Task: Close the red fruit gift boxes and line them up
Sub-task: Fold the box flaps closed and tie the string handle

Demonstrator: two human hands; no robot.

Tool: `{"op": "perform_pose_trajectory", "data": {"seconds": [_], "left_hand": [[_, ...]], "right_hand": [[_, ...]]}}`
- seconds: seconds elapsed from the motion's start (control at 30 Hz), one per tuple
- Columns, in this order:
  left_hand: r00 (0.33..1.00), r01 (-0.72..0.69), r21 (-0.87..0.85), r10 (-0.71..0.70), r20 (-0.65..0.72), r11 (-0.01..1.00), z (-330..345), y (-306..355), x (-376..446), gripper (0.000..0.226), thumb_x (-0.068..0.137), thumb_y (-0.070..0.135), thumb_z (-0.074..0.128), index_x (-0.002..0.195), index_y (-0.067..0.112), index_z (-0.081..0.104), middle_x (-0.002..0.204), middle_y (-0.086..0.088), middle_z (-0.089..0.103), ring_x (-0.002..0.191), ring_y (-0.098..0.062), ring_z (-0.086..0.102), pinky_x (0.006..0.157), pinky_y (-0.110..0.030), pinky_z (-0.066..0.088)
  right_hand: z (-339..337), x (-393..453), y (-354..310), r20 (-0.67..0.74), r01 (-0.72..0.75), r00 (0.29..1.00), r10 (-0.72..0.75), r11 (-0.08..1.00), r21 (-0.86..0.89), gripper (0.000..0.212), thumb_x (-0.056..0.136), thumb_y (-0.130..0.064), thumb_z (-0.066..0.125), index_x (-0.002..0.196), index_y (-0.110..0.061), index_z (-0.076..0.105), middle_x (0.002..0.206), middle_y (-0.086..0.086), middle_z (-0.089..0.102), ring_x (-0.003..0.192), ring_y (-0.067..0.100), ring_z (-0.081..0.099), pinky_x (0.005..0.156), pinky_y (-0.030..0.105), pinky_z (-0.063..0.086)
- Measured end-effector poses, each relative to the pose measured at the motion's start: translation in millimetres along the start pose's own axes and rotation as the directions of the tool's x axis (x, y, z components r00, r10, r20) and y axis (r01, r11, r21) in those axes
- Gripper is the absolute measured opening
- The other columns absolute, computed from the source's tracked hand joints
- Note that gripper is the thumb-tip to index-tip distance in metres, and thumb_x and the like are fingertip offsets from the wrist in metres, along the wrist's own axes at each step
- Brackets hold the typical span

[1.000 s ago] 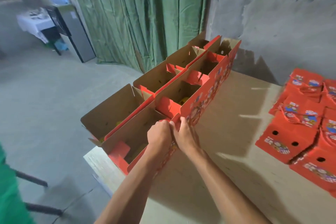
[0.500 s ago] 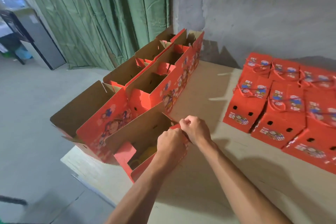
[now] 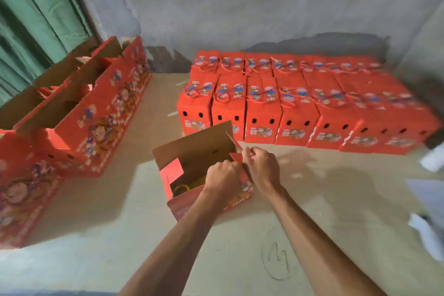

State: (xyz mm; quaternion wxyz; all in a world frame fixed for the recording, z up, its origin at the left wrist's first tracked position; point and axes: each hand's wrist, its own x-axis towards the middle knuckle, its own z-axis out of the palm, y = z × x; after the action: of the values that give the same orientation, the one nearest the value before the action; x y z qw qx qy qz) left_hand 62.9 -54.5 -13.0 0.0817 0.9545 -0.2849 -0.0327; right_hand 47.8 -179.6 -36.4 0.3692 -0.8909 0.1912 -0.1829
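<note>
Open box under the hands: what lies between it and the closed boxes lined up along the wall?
In the head view, only a bare strip of table separates the open box, gripped by the left hand and right hand, from the closed boxes.

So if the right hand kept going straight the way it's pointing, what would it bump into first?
Probably the open box's raised brown flap; the right hand points up and left, gripping the box's near corner. Past that stands the row of closed boxes, though depth is hard to judge.
</note>
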Motion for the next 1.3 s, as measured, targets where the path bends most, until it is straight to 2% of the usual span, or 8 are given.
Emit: {"op": "perform_pose_trajectory", "data": {"seconds": [0.4,0.53,0.67,0.77,0.93,1.03,1.17,1.3], "left_hand": [[0.921,-0.389,0.017,0.388,0.043,0.921,27.0,172.0,28.3,0.024,0.100,0.008,0.043,0.110,0.013,0.065,0.104,-0.006,0.070,0.091,-0.028,0.065,0.068,-0.030,0.036],[0.909,-0.414,-0.009,0.414,0.057,0.910,34.6,190.3,31.7,0.026,0.099,0.006,0.043,0.110,0.014,0.065,0.100,-0.008,0.070,0.086,-0.029,0.063,0.066,-0.032,0.033],[0.911,-0.386,-0.099,0.396,0.115,0.917,35.9,183.4,35.8,0.025,0.103,0.017,0.047,0.120,0.016,0.064,0.111,-0.007,0.070,0.097,-0.029,0.064,0.074,-0.036,0.046],[0.876,-0.381,-0.434,0.469,0.113,0.816,20.7,161.1,39.4,0.020,0.100,0.026,0.062,0.112,0.016,0.073,0.099,-0.003,0.074,0.087,-0.023,0.066,0.076,-0.035,0.052],[0.923,-0.382,-0.578,0.329,-0.200,0.721,-2.0,105.8,46.2,0.029,0.106,0.025,0.055,0.085,0.008,0.067,0.074,-0.003,0.064,0.062,-0.012,0.051,0.058,-0.034,0.044],[0.948,-0.268,-0.666,0.066,-0.313,0.696,-1.8,72.3,47.3,0.031,0.108,0.032,0.051,0.111,0.013,0.074,0.107,0.003,0.075,0.100,-0.011,0.067,0.087,-0.030,0.053],[0.986,-0.131,-0.870,-0.029,-0.164,0.475,15.0,41.9,42.3,0.045,0.110,0.041,0.037,0.135,0.014,0.064,0.134,0.005,0.065,0.130,-0.004,0.055,0.109,-0.021,0.040],[0.975,0.219,-0.952,-0.023,0.219,0.212,42.7,30.8,39.6,0.055,0.110,0.048,0.020,0.148,0.025,0.051,0.154,0.007,0.050,0.144,-0.008,0.044,0.121,-0.034,0.033]], "right_hand": [[-137.7,-36.3,125.9,-0.335,-0.188,0.923,0.187,0.982,0.029,0.039,0.105,-0.028,0.050,0.072,-0.013,0.064,0.067,0.001,0.066,0.060,0.018,0.057,0.052,0.028,0.036],[-158.3,-45.0,144.7,-0.339,-0.168,0.927,0.160,0.986,0.007,0.032,0.105,-0.027,0.053,0.079,-0.014,0.067,0.071,-0.001,0.067,0.065,0.020,0.061,0.054,0.033,0.045],[-168.4,-32.2,147.1,-0.189,-0.231,0.955,0.228,0.973,0.006,0.017,0.102,-0.033,0.053,0.094,-0.026,0.067,0.080,-0.012,0.072,0.075,0.011,0.065,0.064,0.029,0.049],[-182.3,-14.5,149.7,-0.012,-0.387,0.919,0.395,0.906,0.169,0.013,0.100,-0.029,0.055,0.109,-0.030,0.064,0.082,-0.017,0.074,0.086,0.009,0.067,0.082,0.036,0.054],[-202.8,15.8,147.8,0.378,-0.553,0.796,0.473,0.822,0.134,0.033,0.106,-0.017,0.047,0.130,-0.033,0.064,0.098,-0.005,0.078,0.105,0.010,0.061,0.082,0.036,0.051],[-201.3,33.7,145.6,0.473,-0.574,0.720,0.509,0.819,-0.007,0.039,0.105,-0.015,0.047,0.129,-0.040,0.065,0.114,-0.008,0.074,0.112,0.014,0.061,0.071,0.031,0.052],[-196.6,43.6,158.2,0.585,-0.616,0.603,0.542,0.782,-0.089,0.028,0.102,-0.030,0.057,0.125,-0.041,0.069,0.119,-0.006,0.072,0.109,0.016,0.067,0.071,0.031,0.058],[-187.6,46.4,180.6,0.710,-0.710,0.473,0.522,0.703,-0.045,0.026,0.103,-0.034,0.056,0.117,-0.044,0.075,0.117,-0.007,0.076,0.107,0.012,0.070,0.074,0.034,0.060]]}}
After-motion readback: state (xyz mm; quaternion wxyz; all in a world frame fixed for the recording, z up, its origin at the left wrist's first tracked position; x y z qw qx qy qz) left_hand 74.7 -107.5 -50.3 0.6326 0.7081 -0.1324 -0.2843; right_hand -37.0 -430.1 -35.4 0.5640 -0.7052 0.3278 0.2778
